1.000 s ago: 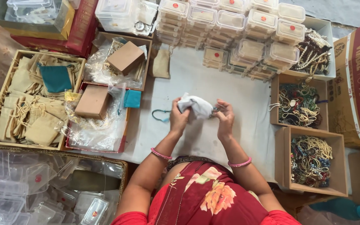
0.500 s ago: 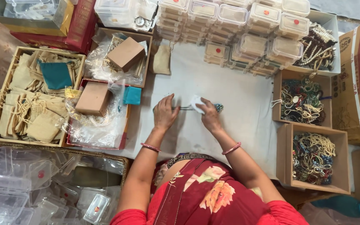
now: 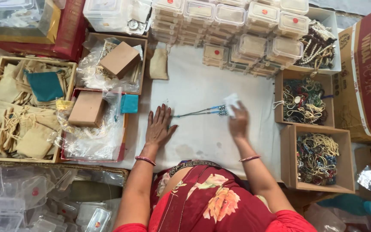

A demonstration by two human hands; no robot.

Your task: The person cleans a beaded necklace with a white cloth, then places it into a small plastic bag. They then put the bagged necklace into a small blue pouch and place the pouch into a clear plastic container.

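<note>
Bright even light, soft shadows; right hand [image 3: 238, 122] motion-blurred, edges sharp.

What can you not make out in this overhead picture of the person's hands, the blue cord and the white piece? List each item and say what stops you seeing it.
- Right hand, head view: motion blur hides its fingers and grip.
- White piece: blurred; kind unclear.
- Blue cord: its right end is lost in the blur.
- Left hand: palm down on the white cloth; underside hidden.
- Bead box: contents too small to tell.
</note>
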